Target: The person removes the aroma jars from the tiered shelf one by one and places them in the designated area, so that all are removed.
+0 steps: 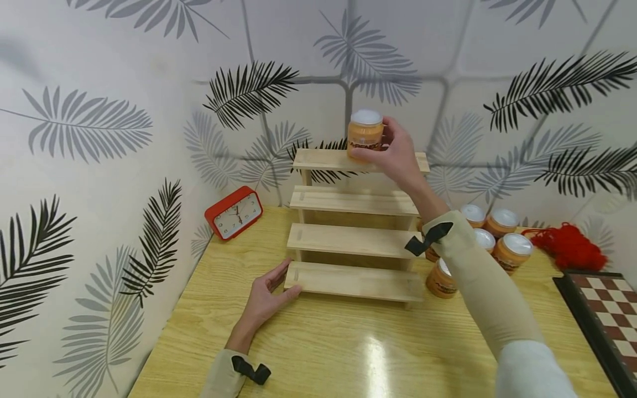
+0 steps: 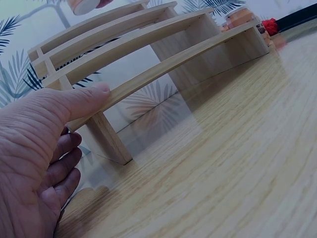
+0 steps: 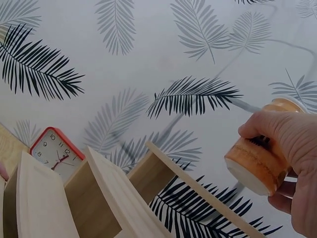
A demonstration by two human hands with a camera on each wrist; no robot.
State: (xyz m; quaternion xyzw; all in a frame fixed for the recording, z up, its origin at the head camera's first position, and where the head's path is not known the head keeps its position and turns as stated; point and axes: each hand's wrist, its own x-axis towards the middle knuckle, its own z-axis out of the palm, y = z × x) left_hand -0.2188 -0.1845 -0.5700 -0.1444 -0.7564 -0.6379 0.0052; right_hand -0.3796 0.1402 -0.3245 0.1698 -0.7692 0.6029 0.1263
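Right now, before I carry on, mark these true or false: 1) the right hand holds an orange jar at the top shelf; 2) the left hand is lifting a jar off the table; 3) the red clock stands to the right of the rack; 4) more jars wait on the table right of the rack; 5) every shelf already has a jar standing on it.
1) True: the right hand grips the orange jar at the top shelf of the wooden rack.
2) False: the left hand holds no jar; its fingers rest on the rack's lowest shelf.
3) False: the red clock stands left of the rack.
4) True: jars on the table sit right of the rack.
5) False: the three lower shelves are bare.
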